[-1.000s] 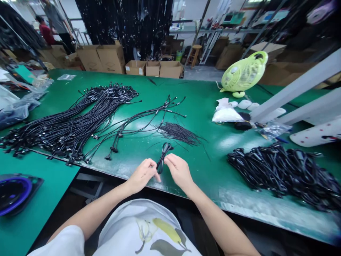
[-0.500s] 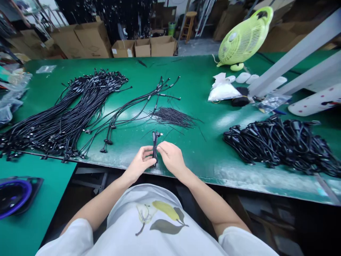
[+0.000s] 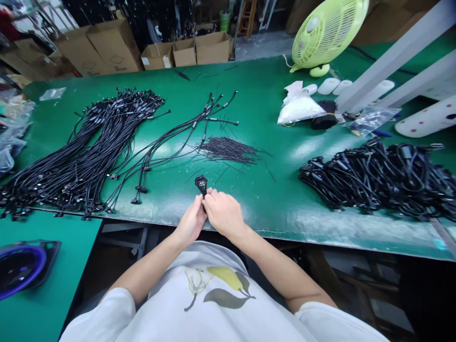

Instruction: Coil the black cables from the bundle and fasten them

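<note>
A folded black cable (image 3: 201, 183) stands up between my hands near the table's front edge, one looped end showing above the fingers. My left hand (image 3: 193, 219) is closed around its lower part. From the other side my right hand (image 3: 223, 213) pinches the same cable, fingertips against the left ones. Whether a tie is wrapped there is hidden by the fingers. Just beyond lies a pile of short thin black ties (image 3: 230, 150). Several loose cables (image 3: 167, 137) stretch out to the left of that pile.
A large heap of straight black cables (image 3: 103, 137) covers the left side. Bundled cables (image 3: 377, 178) are piled at the right. Behind them are a white bag (image 3: 299, 107), a green fan (image 3: 326, 35) and slanted white posts (image 3: 388, 54). A purple-rimmed bowl (image 3: 21, 268) sits lower left.
My hands have drawn together around the cable, and it has turned so its looped end now faces up. The whole view has shifted slightly.
</note>
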The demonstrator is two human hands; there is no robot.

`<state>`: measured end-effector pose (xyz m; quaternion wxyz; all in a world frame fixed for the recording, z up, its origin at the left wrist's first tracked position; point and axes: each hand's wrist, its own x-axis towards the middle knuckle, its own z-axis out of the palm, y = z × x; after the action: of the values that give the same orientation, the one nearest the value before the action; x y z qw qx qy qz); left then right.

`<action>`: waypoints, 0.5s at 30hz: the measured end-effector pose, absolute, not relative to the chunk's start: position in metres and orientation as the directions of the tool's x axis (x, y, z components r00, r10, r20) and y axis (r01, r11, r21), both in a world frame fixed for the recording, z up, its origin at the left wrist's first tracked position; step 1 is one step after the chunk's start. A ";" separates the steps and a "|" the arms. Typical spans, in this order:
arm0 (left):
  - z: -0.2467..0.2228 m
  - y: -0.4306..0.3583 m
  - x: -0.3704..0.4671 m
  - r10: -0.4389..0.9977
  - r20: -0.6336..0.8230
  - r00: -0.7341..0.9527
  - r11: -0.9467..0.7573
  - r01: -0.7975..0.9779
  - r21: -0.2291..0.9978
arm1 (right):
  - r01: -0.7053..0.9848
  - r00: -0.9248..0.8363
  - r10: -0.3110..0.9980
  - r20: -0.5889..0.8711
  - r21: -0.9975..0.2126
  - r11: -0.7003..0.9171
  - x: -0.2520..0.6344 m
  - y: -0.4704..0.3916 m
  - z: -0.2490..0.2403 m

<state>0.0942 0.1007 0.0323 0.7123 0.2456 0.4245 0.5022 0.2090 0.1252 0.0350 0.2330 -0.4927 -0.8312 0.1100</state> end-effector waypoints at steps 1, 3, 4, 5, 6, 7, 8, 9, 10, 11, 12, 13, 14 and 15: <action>0.032 0.103 0.093 0.928 -0.353 0.122 0.364 -0.507 0.782 | 0.802 -0.426 0.858 0.288 -0.318 0.505 0.208 0.120 0.035; 0.032 0.106 0.091 0.930 -0.355 0.094 0.355 -0.475 0.805 | 0.807 -0.470 0.833 0.290 -0.241 0.539 0.209 0.112 0.036; 0.031 0.108 0.089 0.926 -0.371 0.067 0.359 -0.454 0.815 | 0.785 -0.491 0.820 0.295 -0.259 0.563 0.213 0.109 0.038; 0.030 0.110 0.089 0.920 -0.391 0.033 0.365 -0.437 0.822 | 0.753 -0.500 0.810 0.306 -0.308 0.581 0.218 0.108 0.040; 0.030 0.111 0.088 0.914 -0.406 -0.006 0.365 -0.428 0.827 | 0.720 -0.487 0.811 0.324 -0.377 0.583 0.224 0.107 0.043; 0.030 0.113 0.088 0.911 -0.411 -0.043 0.356 -0.422 0.834 | 0.691 -0.446 0.826 0.344 -0.455 0.562 0.230 0.108 0.045; 0.030 0.115 0.089 0.912 -0.405 -0.066 0.343 -0.420 0.840 | 0.668 -0.381 0.853 0.357 -0.531 0.521 0.235 0.110 0.047; 0.030 0.117 0.091 0.918 -0.389 -0.076 0.324 -0.421 0.847 | 0.650 -0.309 0.879 0.363 -0.594 0.474 0.239 0.112 0.047; 0.030 0.119 0.092 0.928 -0.367 -0.068 0.307 -0.423 0.852 | 0.636 -0.253 0.898 0.361 -0.637 0.435 0.240 0.114 0.046; 0.030 0.121 0.095 0.937 -0.346 -0.050 0.293 -0.426 0.856 | 0.628 -0.230 0.906 0.356 -0.657 0.417 0.240 0.116 0.043; 0.030 0.123 0.097 0.944 -0.329 -0.027 0.287 -0.427 0.858 | 0.631 -0.235 0.908 0.347 -0.656 0.415 0.237 0.118 0.038; 0.030 0.124 0.100 0.947 -0.321 -0.002 0.290 -0.427 0.857 | 0.649 -0.256 0.908 0.332 -0.637 0.416 0.234 0.118 0.033; 0.029 0.124 0.103 0.947 -0.320 0.022 0.298 -0.428 0.853 | 0.682 -0.273 0.912 0.308 -0.606 0.409 0.230 0.119 0.026; 0.029 0.124 0.106 0.946 -0.322 0.046 0.310 -0.428 0.849 | 0.724 -0.276 0.919 0.280 -0.569 0.391 0.227 0.119 0.020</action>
<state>0.1063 0.1243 0.0286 0.6660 0.2816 0.4596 0.5156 0.2274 0.1185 0.0205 0.2920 -0.5258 -0.7812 0.1675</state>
